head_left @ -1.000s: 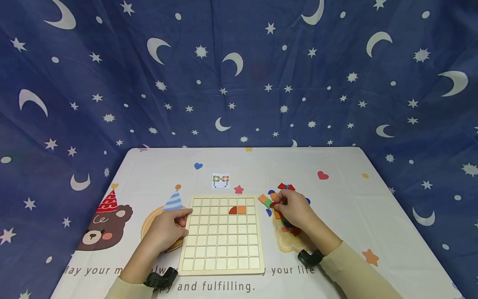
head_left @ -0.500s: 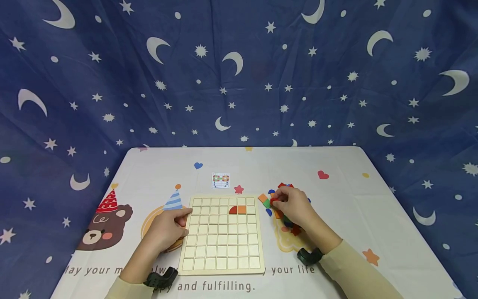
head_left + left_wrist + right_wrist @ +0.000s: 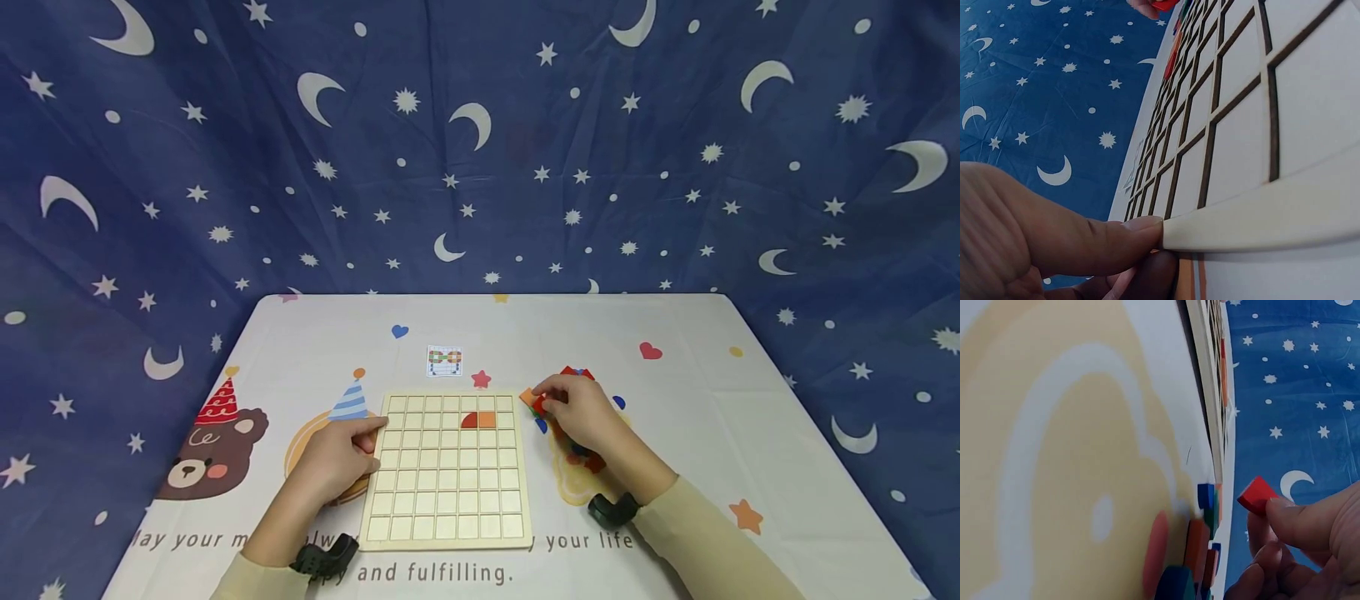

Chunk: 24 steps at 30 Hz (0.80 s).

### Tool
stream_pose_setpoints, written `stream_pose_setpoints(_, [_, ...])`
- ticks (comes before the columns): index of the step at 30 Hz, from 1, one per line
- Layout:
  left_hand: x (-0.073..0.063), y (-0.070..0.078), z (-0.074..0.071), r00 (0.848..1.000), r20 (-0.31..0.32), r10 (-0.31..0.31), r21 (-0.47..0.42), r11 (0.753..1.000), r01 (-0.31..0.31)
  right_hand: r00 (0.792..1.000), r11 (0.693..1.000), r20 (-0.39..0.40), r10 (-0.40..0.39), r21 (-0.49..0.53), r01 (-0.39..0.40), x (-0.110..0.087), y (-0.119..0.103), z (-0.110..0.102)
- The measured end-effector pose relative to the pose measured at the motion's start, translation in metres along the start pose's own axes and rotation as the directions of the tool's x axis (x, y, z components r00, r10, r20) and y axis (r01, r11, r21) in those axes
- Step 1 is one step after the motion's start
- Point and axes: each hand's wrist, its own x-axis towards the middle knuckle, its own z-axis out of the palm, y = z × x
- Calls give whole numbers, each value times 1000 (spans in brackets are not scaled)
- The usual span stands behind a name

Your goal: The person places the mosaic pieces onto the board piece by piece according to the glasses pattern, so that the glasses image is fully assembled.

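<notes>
Shifted left since the earlier head frame: R hand (image 3: 581, 414) w/ its red pc (image 3: 540, 406), now closer to the grid board (image 3: 446, 544). R hand is pinched tight, thumb & fingertips on that red pc, held up off the tabletop (image 3: 315, 333) near an orange tile (image 3: 527, 395). Other loose pcs (image 3: 1196, 542) lie clustered under & around that hand, partly hidden. L hand (image 3: 337, 457) hasn't budged: thumb & index finger spread wide, both touching the board's left edge. Board lies flat btwn the hands; a red quarter-disc (image 3: 469, 421) & orange square (image 3: 487, 420) sit side by side in its 2nd row from the far edge. Small patterned card (image 3: 445, 362) lies just beyond.
</notes>
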Motion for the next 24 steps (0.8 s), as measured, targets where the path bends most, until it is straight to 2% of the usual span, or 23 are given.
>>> stream_pose_setpoints(6, [0, 1, -1, 1000, -1, -2, -1, 1000, 2, 1000, 1000, 13, 1, 6, -1, 3, -10, 4])
stream_pose_setpoints(14, [0, -1, -1, 1000, -3, -1, -11, 1000, 1, 998, 998, 40, -55, 14, 55, 9, -21, 18])
stream_pose_setpoints(24, [1, -2, 1, 1000, -2, 1, 1, 1000, -1, 995, 997, 76, -61, -36, 64, 12, -29, 36])
